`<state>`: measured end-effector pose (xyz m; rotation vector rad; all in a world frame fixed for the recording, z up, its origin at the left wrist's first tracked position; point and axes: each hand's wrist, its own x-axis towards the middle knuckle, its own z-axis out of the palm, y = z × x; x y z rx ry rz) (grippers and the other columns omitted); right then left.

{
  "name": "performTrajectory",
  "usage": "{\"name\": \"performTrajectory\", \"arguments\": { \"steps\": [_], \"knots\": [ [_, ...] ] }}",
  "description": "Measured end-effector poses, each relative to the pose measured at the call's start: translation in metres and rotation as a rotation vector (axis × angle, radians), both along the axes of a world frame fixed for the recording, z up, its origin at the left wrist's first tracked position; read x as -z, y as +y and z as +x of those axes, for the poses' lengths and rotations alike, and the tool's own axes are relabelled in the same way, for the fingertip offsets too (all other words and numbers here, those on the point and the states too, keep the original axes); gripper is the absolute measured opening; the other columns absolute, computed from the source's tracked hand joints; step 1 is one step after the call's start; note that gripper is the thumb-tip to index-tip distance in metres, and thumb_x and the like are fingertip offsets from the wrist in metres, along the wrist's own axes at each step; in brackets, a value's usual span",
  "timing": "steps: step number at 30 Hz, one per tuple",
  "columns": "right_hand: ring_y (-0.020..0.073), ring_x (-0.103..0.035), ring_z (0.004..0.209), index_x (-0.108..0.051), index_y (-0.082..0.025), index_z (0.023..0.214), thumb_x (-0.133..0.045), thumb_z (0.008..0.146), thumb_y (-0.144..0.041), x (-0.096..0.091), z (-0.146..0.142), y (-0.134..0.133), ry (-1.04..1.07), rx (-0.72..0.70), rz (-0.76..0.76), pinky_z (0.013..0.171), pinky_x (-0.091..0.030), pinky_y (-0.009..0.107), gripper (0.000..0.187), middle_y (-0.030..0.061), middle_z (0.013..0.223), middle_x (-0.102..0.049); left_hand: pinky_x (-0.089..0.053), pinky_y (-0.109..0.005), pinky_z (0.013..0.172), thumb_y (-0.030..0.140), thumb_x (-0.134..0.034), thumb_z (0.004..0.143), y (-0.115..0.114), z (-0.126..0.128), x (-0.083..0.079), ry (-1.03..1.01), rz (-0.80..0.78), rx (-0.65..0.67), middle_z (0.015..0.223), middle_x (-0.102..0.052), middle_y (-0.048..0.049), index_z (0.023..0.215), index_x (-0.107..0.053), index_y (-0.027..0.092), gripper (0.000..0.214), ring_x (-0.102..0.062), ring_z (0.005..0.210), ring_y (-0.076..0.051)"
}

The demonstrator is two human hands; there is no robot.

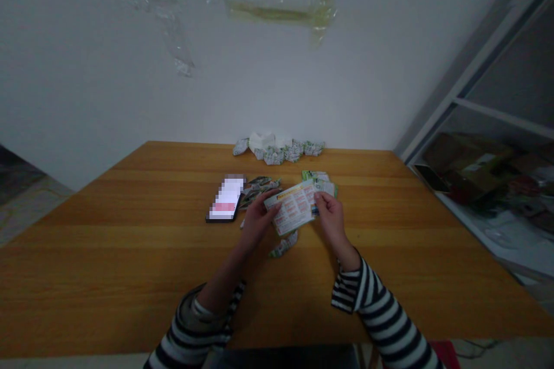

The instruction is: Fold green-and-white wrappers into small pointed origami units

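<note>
A printed paper card (294,207), white with orange and red text blocks, is stretched between both hands above the table. My left hand (258,218) pinches its left edge, thumb on the front. At the card's right edge, my right hand (331,216) grips with thumb and fingers closed. Behind the card lies a small stack of similar green-and-white cards (326,186), partly covered by it. Left of it, a heap of dark and green printed paper pieces (259,187) is partly hidden by my left hand. One folded paper strip (284,244) rests just below the card.
A smartphone (225,199) with a lit, blurred screen lies left of the paper heap. Several crumpled or folded papers (274,153) line the wooden table's (142,253) back edge, against the wall. Shelving with boxes (471,161) stands at the right.
</note>
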<state>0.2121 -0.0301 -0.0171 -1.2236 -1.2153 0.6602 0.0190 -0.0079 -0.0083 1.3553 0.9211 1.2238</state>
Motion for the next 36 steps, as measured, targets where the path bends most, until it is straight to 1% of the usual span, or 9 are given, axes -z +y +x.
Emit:
{"name": "performTrajectory", "arguments": {
  "steps": [3,6,9,12,15,20,24,28,36],
  "knots": [
    [0.0224,-0.065,0.095,-0.065,-0.016,0.112,-0.047,0.093,-0.041,-0.003,-0.015,-0.011,-0.121,-0.055,0.062,0.083,-0.053,0.033,0.037,0.0094,0.106,-0.071,-0.058,-0.033,0.067,0.044,-0.07,0.075,0.002,-0.001,0.005,-0.042,-0.056,-0.041,0.107,-0.071,-0.0121,0.116,-0.062,0.015,0.051,-0.069,0.083,-0.023],
    [0.0232,-0.037,0.138,-0.036,-0.023,0.146,-0.044,0.096,-0.032,-0.005,-0.032,-0.02,-0.391,-0.271,0.163,0.113,-0.03,0.043,0.051,0.0087,0.15,-0.041,-0.057,-0.032,0.062,0.048,-0.067,0.078,0.003,0.0,0.009,-0.153,-0.154,-0.08,0.103,-0.072,-0.0109,0.116,-0.061,0.015,0.05,-0.069,0.077,-0.021],
    [0.0229,-0.006,0.147,-0.01,-0.026,0.153,-0.045,0.096,-0.031,-0.003,-0.044,-0.024,-0.619,-0.343,0.194,0.118,-0.014,0.049,0.067,0.0048,0.16,-0.01,-0.057,-0.032,0.063,0.058,-0.049,0.086,0.001,0.004,0.011,-0.255,-0.255,-0.011,0.101,-0.072,-0.0116,0.112,-0.062,0.015,0.052,-0.07,0.079,-0.022],
    [0.0242,0.004,0.147,-0.006,-0.023,0.153,-0.051,0.093,-0.033,0.0,-0.046,-0.024,-0.695,-0.369,0.162,0.118,-0.012,0.052,0.075,0.0062,0.161,-0.003,-0.056,-0.031,0.074,0.054,-0.058,0.083,-0.001,0.01,0.011,-0.251,-0.202,0.003,0.105,-0.072,-0.0107,0.109,-0.064,0.016,0.047,-0.069,0.09,-0.022],
    [0.024,-0.005,0.147,-0.028,-0.026,0.149,-0.051,0.094,-0.033,0.0,-0.042,-0.023,-0.607,-0.365,0.188,0.118,-0.012,0.053,0.06,0.0056,0.158,-0.019,-0.054,-0.03,0.078,0.045,-0.068,0.078,-0.002,0.011,0.009,-0.207,-0.129,-0.01,0.109,-0.071,-0.0095,0.111,-0.061,0.016,0.044,-0.068,0.093,-0.022],
    [0.0244,-0.036,0.138,-0.054,-0.028,0.132,-0.061,0.087,-0.036,-0.002,-0.031,-0.015,-0.066,-0.14,0.147,0.113,-0.029,0.047,0.046,0.0065,0.149,-0.042,-0.054,-0.033,0.08,0.036,-0.067,0.08,-0.002,0.009,0.005,-0.15,-0.048,0.063,0.112,-0.07,-0.0108,0.116,-0.057,0.015,0.043,-0.068,0.092,-0.023],
    [0.026,-0.067,0.103,-0.068,-0.021,0.113,-0.073,0.074,-0.043,0.003,-0.023,-0.005,0.282,-0.321,-0.087,0.092,-0.051,0.043,0.045,0.0083,0.112,-0.072,-0.05,-0.037,0.092,0.031,-0.068,0.08,-0.002,0.011,0.008,-0.15,0.005,0.156,0.119,-0.067,-0.0116,0.12,-0.055,0.016,0.045,-0.065,0.104,-0.025],
    [0.0226,-0.07,0.08,-0.073,-0.019,0.091,-0.076,0.07,-0.041,0.007,-0.023,-0.003,0.361,-0.324,-0.154,0.075,-0.055,0.034,0.03,0.0037,0.086,-0.076,-0.052,-0.035,0.086,0.03,-0.067,0.08,-0.001,0.012,0.01,-0.122,-0.003,0.119,0.112,-0.07,-0.0107,0.118,-0.057,0.016,0.042,-0.068,0.096,-0.024],
    [0.0188,-0.066,0.065,-0.072,-0.018,0.083,-0.077,0.067,-0.041,0.005,-0.033,-0.008,0.368,-0.257,-0.177,0.061,-0.052,0.028,0.029,0.0005,0.068,-0.072,-0.053,-0.029,0.069,0.037,-0.066,0.079,-0.004,0.009,0.0,0.006,-0.018,0.04,0.09,-0.074,-0.0076,0.096,-0.069,0.012,0.031,-0.068,0.078,-0.021]
  ]
}}
